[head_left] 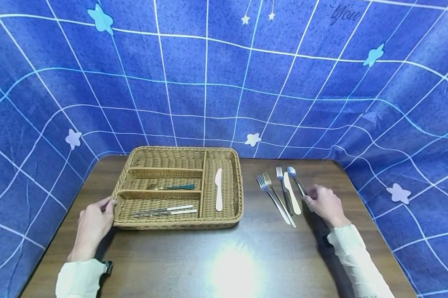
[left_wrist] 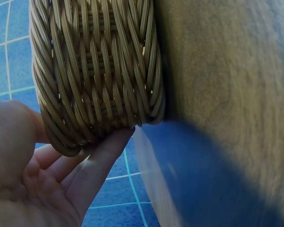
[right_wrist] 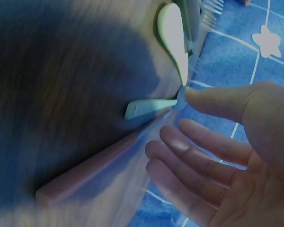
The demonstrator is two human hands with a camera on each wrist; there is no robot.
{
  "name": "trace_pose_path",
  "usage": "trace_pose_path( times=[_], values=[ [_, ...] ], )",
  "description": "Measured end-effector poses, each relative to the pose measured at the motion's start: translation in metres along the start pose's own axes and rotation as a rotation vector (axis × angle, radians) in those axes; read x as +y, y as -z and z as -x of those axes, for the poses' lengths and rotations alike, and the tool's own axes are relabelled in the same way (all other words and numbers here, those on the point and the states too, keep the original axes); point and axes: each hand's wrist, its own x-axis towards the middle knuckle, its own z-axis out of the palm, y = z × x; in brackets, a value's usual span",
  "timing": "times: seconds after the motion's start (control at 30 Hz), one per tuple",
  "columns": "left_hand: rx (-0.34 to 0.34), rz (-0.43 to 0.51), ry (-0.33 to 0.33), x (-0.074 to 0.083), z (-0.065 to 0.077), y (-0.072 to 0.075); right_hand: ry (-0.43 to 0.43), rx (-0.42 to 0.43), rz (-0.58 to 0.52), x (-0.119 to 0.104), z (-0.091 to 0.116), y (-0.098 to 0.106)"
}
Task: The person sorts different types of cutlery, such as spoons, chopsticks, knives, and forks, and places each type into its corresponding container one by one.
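Observation:
A divided wicker basket [head_left: 240,194] stands left of centre on the table. My left hand [head_left: 94,225] grips its near left corner, thumb and fingers on either side of the woven wall [left_wrist: 97,66]. My right hand [head_left: 324,203] reaches over the lower end of a spoon [head_left: 291,171]. In the right wrist view my right hand [right_wrist: 213,156] has its thumb and fingers apart, nothing clearly between them. Beside the fingertips lie a teal handle [right_wrist: 149,108] and a pinkish-brown handle [right_wrist: 87,170]. A cream knife [head_left: 291,194] lies left of the spoon.
Further left lie a silver fork [head_left: 272,198], a gold one and a dark-handled fork [head_left: 285,190]. The basket holds a pale knife [head_left: 218,190], white-ended chopsticks [head_left: 181,210] and a teal-handled utensil [head_left: 181,187]. A blue patterned cloth [head_left: 224,99] hangs behind the wooden table [head_left: 164,256].

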Motion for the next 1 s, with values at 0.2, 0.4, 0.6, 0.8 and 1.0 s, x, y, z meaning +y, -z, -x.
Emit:
trace_pose_path(
  times=[0.2, 0.4, 0.6, 0.8, 1.0],
  values=[
    [-0.002, -0.001, 0.0, 0.001, 0.0, 0.001, -0.043, -0.028, 0.054, 0.009, 0.005, 0.003],
    [0.005, 0.002, -0.002, 0.001, 0.001, 0.0, -0.053, -0.066, 0.074, 0.016, 0.011, 0.002],
    [0.002, 0.003, -0.002, 0.0, 0.001, -0.002, -0.074, -0.092, 0.083, 0.019, 0.023, 0.007],
    [0.002, 0.0, 0.0, -0.001, 0.001, 0.0, -0.076, -0.078, 0.083, 0.02, 0.036, 0.007],
    [0.0, -0.004, -0.002, 0.0, 0.0, -0.001, -0.091, -0.063, 0.067, 0.019, 0.043, 0.005]
  ],
)
